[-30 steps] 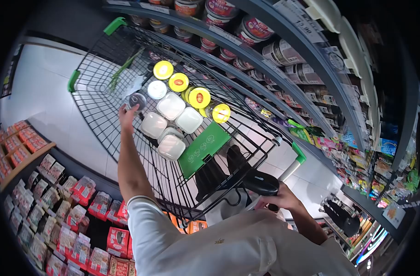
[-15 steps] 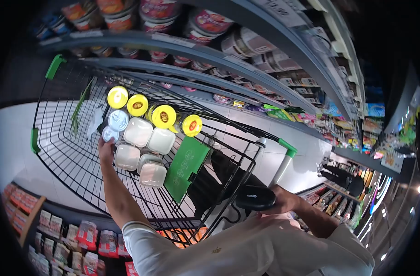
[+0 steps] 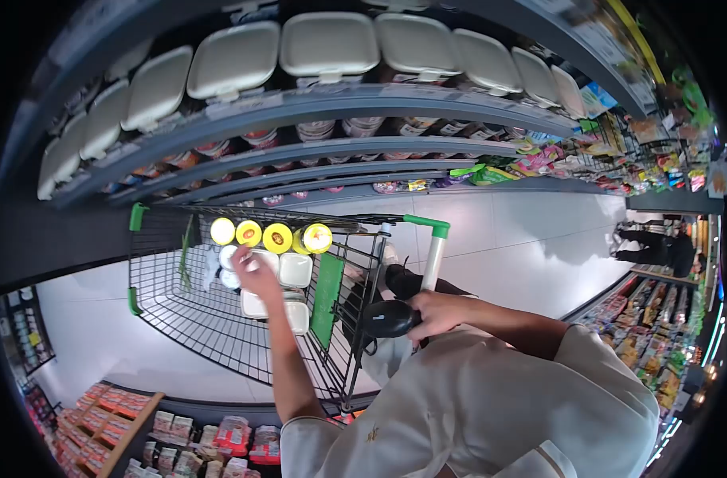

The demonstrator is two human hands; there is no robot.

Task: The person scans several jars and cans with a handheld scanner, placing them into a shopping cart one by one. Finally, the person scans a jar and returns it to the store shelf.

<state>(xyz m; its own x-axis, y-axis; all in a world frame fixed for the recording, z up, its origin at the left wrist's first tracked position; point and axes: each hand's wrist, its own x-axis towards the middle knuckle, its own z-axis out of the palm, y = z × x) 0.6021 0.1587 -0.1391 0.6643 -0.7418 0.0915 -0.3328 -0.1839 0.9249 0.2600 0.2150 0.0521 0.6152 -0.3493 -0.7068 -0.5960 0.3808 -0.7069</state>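
Note:
A black wire shopping cart with green corners stands in front of me. Inside it are several yellow-lidded tubs in a row, white round-lidded tubs and white square-lidded containers. My left hand hovers over the white lids, fingers loosely apart, with nothing visible in it; it hides part of the containers. My right hand is wrapped round the cart handle, next to a black oval device. A green panel stands upright at the near end of the basket.
Shelves of white-lidded containers and tubs run along the far side of the cart. Spring onion-like green leaves lie in the basket. Packaged goods stand at lower left. A person in dark clothes is farther along the aisle.
My left hand has drawn back from the white round-lidded tubs and risen over the containers. The view has shifted, bringing the upper shelf of white-lidded containers in. My right hand stays on the handle.

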